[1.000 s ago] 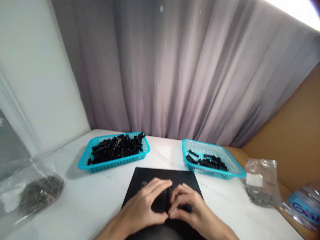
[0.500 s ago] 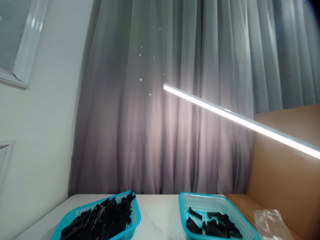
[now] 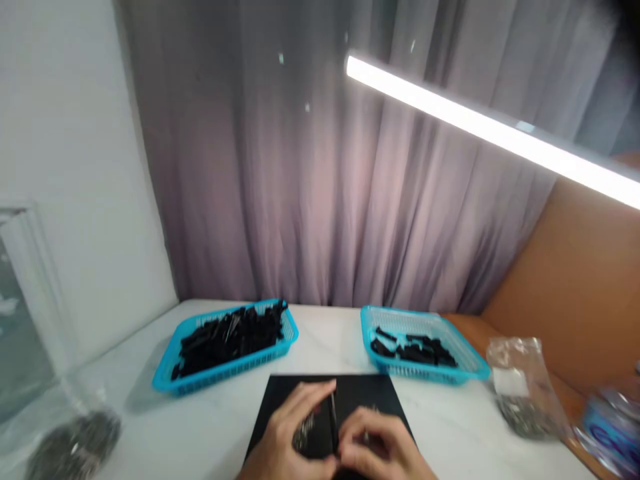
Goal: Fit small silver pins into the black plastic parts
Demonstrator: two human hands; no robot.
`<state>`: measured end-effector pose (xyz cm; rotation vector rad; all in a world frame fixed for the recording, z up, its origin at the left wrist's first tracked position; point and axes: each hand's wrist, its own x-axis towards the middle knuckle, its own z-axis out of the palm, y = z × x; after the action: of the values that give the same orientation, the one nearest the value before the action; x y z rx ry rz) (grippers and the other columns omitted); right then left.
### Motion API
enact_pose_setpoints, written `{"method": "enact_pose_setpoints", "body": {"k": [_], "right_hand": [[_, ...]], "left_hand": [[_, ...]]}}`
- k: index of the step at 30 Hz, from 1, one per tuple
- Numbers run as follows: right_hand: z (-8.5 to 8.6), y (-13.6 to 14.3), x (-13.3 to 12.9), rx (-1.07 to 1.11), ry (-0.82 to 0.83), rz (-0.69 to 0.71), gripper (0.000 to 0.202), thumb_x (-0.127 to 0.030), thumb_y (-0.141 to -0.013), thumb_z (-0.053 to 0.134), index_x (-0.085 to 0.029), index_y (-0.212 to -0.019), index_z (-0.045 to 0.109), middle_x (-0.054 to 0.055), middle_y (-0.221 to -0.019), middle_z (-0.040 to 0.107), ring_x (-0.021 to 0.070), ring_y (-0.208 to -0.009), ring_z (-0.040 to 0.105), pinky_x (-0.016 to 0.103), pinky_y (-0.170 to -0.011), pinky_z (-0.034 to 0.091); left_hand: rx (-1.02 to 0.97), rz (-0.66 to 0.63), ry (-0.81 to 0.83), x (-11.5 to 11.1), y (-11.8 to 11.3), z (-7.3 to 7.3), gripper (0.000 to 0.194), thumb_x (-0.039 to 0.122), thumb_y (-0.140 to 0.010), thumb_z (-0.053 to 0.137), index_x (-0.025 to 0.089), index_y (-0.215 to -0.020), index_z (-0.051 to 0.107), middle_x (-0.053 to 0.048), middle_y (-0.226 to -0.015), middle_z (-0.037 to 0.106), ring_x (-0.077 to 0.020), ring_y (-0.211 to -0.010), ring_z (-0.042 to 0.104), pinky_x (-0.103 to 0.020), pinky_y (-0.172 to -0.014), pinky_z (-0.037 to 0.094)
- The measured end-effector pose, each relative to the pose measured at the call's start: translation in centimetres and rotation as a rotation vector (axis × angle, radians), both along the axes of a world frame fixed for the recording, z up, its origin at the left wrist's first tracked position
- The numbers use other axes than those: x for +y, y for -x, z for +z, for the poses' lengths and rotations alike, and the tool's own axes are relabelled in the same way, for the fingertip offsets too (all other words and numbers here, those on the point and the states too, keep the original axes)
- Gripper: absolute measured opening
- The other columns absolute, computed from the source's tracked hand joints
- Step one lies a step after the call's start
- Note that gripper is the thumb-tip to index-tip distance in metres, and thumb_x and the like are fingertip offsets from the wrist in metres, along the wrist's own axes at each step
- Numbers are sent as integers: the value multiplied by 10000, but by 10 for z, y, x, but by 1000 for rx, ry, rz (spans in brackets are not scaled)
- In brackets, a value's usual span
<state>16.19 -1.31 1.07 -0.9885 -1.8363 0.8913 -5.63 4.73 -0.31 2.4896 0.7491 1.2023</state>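
You're facing a grey-mauve curtain (image 3: 280, 200), hanging behind the white bench (image 3: 190, 427). A lit tube (image 3: 475, 123) is slanting across the upper right, in front of the curtain. Two blue baskets are sitting toward the back: the left basket (image 3: 165, 377) is holding a big heap of black parts (image 3: 230, 340), the right basket (image 3: 475, 363) is holding a smaller batch (image 3: 420, 350). A black board (image 3: 367, 387) is lying nearest you, centred between them.

Your left hand (image 3: 283, 433) is arching over the board, its fingers spreading wide along the thin black piece (image 3: 333, 420) and holding it, index at the far end, thumb at the near end. Your right hand (image 3: 385, 440) is bunching its fingers narrow at the near end (blur here, so can't tell whether they're pinching it). The piece is pointing away from you, over the board, between your hands.

A clear bag of small bits (image 3: 523, 393) is standing right of the right basket; another bag (image 3: 75, 447) is lying at lower left, blurred. A blue-labelled bottle (image 3: 615, 427) is showing at the right edge. Small shiny bits (image 3: 303, 433) are showing inside your left hand's curve.
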Motion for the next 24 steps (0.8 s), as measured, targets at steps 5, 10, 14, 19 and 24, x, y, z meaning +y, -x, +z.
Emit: {"method": "enact_pose_setpoints", "body": {"k": [5,10,14,19,24], "right_hand": [[14,-8,-21,178,147,-101,292,-478,-907,705,-189,-886,743,43,-884,741,173,-785,653,276,-711,511],[24,-15,-26,168,216,-74,244,-435,-900,715,-197,-892,766,36,-876,741,159,-749,634,254,-638,508],[23,-20,-27,110,177,-46,229,-427,-916,707,-209,-896,772,41,-906,745,178,-803,652,272,-683,522],[30,-28,-28,4,77,63,218,-408,-965,657,-228,-911,766,32,-942,750,191,-884,678,318,-830,517],[33,-31,-28,-63,52,97,234,-436,-967,647,-241,-924,769,32,-945,754,195,-882,680,336,-836,513]], "left_hand": [[-26,-76,32,-14,-16,27,730,153,-726,800,264,-1407,560,-85,-1304,674,-247,-1113,686,-388,-978,597],[-36,-138,-28,-15,-20,30,715,201,-763,820,248,-1421,544,-100,-1312,667,-251,-1145,682,-420,-1014,586],[-20,-174,-44,-16,-20,28,713,179,-774,808,244,-1429,535,-100,-1338,657,-251,-1208,659,-413,-1047,570],[5,-193,-21,-17,-22,29,735,135,-753,801,245,-1429,532,-93,-1342,649,-245,-1210,658,-403,-1057,564],[41,-217,-28,-19,-22,28,751,105,-749,789,247,-1437,523,-85,-1329,648,-238,-1202,655,-386,-1037,576]]}}
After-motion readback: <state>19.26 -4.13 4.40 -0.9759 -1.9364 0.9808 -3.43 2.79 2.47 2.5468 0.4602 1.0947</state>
